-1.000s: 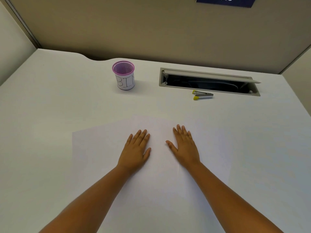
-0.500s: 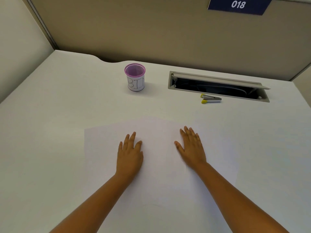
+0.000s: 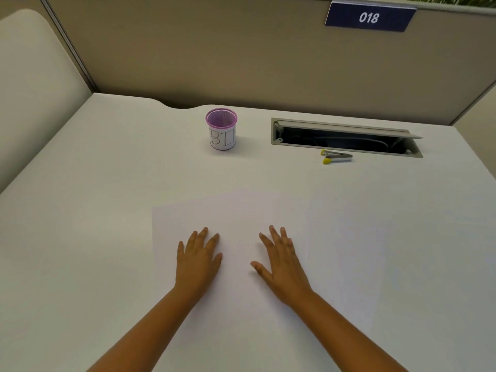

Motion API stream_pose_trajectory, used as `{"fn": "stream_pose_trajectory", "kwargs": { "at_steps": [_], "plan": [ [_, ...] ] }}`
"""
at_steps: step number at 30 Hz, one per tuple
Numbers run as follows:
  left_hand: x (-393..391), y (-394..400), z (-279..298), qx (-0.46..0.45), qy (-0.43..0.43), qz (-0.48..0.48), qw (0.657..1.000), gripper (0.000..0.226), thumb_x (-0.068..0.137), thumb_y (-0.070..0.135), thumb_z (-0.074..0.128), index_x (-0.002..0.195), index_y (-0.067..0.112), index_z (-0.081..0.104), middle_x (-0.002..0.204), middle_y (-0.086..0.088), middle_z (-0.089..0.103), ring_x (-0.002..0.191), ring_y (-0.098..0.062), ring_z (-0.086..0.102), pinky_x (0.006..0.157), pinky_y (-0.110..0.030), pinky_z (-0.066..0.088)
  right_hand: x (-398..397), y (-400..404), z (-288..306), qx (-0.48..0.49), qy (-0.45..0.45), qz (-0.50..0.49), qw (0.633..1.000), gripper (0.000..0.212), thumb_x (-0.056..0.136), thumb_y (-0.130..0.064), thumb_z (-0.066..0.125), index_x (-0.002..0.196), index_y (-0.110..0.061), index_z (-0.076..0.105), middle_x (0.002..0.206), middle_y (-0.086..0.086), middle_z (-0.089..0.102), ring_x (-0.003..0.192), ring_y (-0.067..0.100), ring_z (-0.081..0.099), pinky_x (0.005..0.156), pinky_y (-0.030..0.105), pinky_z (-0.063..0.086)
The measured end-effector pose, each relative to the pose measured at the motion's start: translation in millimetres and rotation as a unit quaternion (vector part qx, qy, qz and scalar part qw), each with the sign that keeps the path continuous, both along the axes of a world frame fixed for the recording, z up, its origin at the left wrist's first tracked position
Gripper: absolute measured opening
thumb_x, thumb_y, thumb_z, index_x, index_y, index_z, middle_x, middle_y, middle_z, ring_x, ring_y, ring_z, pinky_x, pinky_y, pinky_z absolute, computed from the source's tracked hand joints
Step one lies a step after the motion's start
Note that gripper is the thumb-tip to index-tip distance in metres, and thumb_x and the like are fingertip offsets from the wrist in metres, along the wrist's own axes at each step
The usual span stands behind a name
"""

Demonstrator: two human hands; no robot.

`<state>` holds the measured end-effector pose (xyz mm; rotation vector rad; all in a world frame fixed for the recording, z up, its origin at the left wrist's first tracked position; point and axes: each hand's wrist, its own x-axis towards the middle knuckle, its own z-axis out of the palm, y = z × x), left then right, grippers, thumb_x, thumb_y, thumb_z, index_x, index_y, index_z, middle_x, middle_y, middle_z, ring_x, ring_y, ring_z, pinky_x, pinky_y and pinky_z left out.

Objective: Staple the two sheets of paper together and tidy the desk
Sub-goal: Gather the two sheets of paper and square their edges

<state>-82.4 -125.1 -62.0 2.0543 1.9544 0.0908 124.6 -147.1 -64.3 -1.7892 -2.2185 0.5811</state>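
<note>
Two thin sheets, overlapping askew mid-desk under the flat, fingers-spread, empty left hand and right hand, look light, limp and slippery, best squared and pinched at a corner for the stapler.

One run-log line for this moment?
left hand flat on sheets | right hand flat on sheets | stapler untouched | BIN cup upright

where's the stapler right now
In the head view the stapler lies far right on the desk, just before the open cable slot, right of the purple cup.
</note>
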Motion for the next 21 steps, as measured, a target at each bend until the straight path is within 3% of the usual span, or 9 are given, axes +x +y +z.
{"fn": "stream_pose_trajectory", "kwargs": {
  "at_steps": [2,4,7,9,12,16,21],
  "plan": [
    [-2.1,1.1,-1.2,-0.021,0.004,-0.016,1.0,0.054,0.093,0.045,0.032,0.143,0.026,0.022,0.156,-0.002,0.013,0.143,-0.022,0.008,0.115,-0.047,0.003,-5.9,-6.8,-7.3,-0.017,-0.017,0.006,1.0,0.085,0.074,-0.072,0.004,0.147,-0.027,0.006,0.15,-0.01,-0.017,0.14,0.013,-0.023,0.115,0.029,-0.014],
    [-6.0,-1.6,0.9,0.002,-0.004,-0.009,1.0,0.058,0.089,0.05,0.027,0.14,0.025,0.029,0.154,-0.005,0.021,0.143,-0.026,0.013,0.113,-0.05,-0.002,-7.3,-10.0,-14.9,0.003,-0.044,-0.003,0.999,0.08,0.08,-0.07,0.006,0.146,-0.026,0.013,0.153,-0.007,-0.007,0.142,0.013,-0.017,0.118,0.031,-0.011],
    [-14.6,-9.2,10.3,0.056,-0.029,0.122,0.99,0.043,0.09,0.038,0.042,0.132,0.026,0.045,0.15,-0.009,0.03,0.141,-0.031,0.019,0.11,-0.058,-0.002,-1.0,-14.2,-21.9,0.024,-0.089,-0.028,0.995,0.063,0.091,-0.06,0.014,0.142,-0.025,0.027,0.153,-0.001,0.023,0.142,0.014,0.003,0.114,0.031,-0.004],
    [-22.9,-15.7,15.0,0.043,-0.055,0.243,0.968,0.044,0.089,0.029,0.051,0.132,0.028,0.044,0.15,-0.011,0.027,0.139,-0.034,0.019,0.109,-0.059,0.006,0.2,-15.8,-23.2,0.02,-0.101,-0.041,0.994,0.06,0.092,-0.058,0.015,0.141,-0.025,0.029,0.153,-0.001,0.026,0.141,0.013,0.005,0.114,0.03,-0.003],
    [-35.7,-23.0,19.9,0.004,-0.063,0.337,0.939,0.057,0.082,0.033,0.061,0.134,0.019,0.042,0.137,-0.02,0.038,0.123,-0.039,0.037,0.098,-0.055,0.028,-2.2,-16.2,-23.3,0.035,-0.106,-0.05,0.992,0.06,0.092,-0.057,0.015,0.141,-0.025,0.03,0.152,0.0,0.028,0.141,0.014,0.008,0.114,0.03,-0.002],
    [-34.5,-23.2,22.2,-0.034,-0.034,0.354,0.934,0.058,0.078,0.042,0.065,0.118,0.004,0.047,0.114,-0.022,0.05,0.103,-0.037,0.047,0.085,-0.047,0.038,-3.0,-16.7,-25.4,0.043,-0.106,-0.053,0.992,0.06,0.092,-0.056,0.014,0.141,-0.025,0.03,0.152,0.0,0.029,0.141,0.013,0.009,0.115,0.029,-0.003],
    [-25.6,-11.1,27.5,-0.051,-0.056,0.357,0.931,0.048,0.082,0.035,0.062,0.114,0.002,0.045,0.114,-0.021,0.052,0.106,-0.036,0.049,0.088,-0.046,0.039,-3.4,-17.1,-24.6,0.043,-0.103,-0.052,0.992,0.061,0.092,-0.056,0.01,0.141,-0.025,0.029,0.152,0.0,0.028,0.14,0.013,0.007,0.114,0.028,-0.005]
  ]
}}
